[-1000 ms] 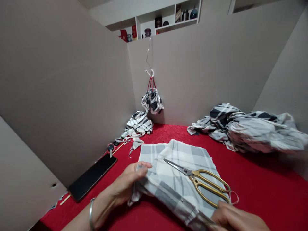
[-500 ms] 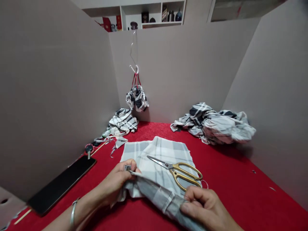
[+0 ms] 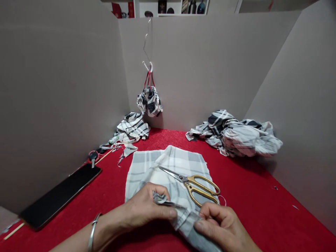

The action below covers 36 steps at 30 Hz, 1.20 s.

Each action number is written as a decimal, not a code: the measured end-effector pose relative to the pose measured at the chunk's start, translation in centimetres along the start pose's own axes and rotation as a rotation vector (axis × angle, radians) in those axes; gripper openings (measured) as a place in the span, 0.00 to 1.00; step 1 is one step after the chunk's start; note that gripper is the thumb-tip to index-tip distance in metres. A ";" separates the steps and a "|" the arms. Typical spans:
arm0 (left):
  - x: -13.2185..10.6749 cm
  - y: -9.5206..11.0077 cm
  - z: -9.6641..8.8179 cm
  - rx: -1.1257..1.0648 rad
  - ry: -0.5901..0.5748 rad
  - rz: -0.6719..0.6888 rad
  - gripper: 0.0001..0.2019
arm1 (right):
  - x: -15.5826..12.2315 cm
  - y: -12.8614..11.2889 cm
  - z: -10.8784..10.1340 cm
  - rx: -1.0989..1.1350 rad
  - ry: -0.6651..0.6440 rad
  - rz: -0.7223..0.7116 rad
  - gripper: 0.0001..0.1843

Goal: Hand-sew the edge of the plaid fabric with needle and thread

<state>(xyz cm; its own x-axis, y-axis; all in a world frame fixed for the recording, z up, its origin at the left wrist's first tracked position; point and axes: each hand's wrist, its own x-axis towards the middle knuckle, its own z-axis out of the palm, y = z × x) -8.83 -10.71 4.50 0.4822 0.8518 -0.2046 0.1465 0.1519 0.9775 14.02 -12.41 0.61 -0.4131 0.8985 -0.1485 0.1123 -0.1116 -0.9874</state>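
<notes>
A grey-and-white plaid cloth lies spread on the red surface, its near edge folded up into a narrow roll. My left hand pinches that fold between thumb and fingers, and a metal bangle circles the wrist. My right hand grips the same fold further along, at its near end. Steel scissors with gold handles rest shut on the cloth between my hands, just beyond the fold and nearly touching my right fingers.
A black phone lies along the left wall. Crumpled plaid fabric heaps sit at the back right, and another in the back left corner. A plaid bundle hangs from a hook. Grey partitions surround the red surface.
My left hand has moved right, further onto the cloth, and the fold has shortened. The view has tilted down slightly. The scissors have not moved on the cloth.
</notes>
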 end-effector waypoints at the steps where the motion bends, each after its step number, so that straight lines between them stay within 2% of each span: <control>1: 0.0 -0.1 0.3 -0.026 0.027 0.021 0.11 | 0.0 -0.1 0.2 -0.025 0.002 -0.012 0.21; 3: 0.0 -0.3 1.0 -0.024 0.051 0.046 0.07 | -0.2 -0.2 0.5 -0.074 0.014 -0.045 0.21; 5: 0.0 -0.6 1.6 0.069 0.066 0.103 0.05 | -0.3 -0.2 0.8 -0.115 0.031 -0.082 0.21; 8: 0.0 -1.1 2.4 0.177 0.118 0.195 0.05 | -0.4 0.0 1.1 -0.161 0.042 -0.118 0.19; 9: 0.1 -1.3 2.6 0.138 0.128 0.182 0.05 | -0.4 0.1 1.1 -0.170 0.043 -0.122 0.19; 13: 0.4 -2.1 3.1 -0.154 0.102 -0.020 0.07 | -0.3 -0.1 1.4 -0.227 0.087 -0.168 0.16; 17: 0.4 -2.2 3.4 -0.075 0.004 -0.054 0.19 | -0.2 -0.4 1.7 -0.273 0.095 -0.264 0.16; 18: 0.4 -2.2 3.4 -0.071 -0.020 -0.056 0.18 | -0.2 -0.4 1.7 -0.272 0.094 -0.272 0.16; 20: 0.4 -2.2 3.5 -0.120 -0.025 -0.043 0.17 | -0.2 -0.5 1.4 -0.239 0.096 -0.238 0.15; 22: 0.4 -2.2 3.5 -0.190 0.018 -0.027 0.17 | -0.4 -0.7 0.9 -0.170 0.091 -0.155 0.14; 26: 0.3 -2.0 3.3 -0.218 0.117 0.001 0.17 | -0.5 -1.6 -0.4 -0.131 0.065 -0.015 0.23; 30: 0.1 -1.6 3.2 -0.219 0.128 0.009 0.17 | -0.4 -2.1 -0.7 -0.152 -0.010 0.045 0.21; 36: 0.4 -2.1 3.4 -0.309 0.179 -0.021 0.17 | -0.1 -1.5 -0.5 -0.018 0.003 0.089 0.22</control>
<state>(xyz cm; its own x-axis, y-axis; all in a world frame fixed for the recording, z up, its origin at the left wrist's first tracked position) -5.98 -12.37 2.23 0.3185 0.9173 -0.2391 -0.1268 0.2912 0.9482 14.35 -12.17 2.12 -0.3978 0.8867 -0.2358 0.1651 -0.1836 -0.9690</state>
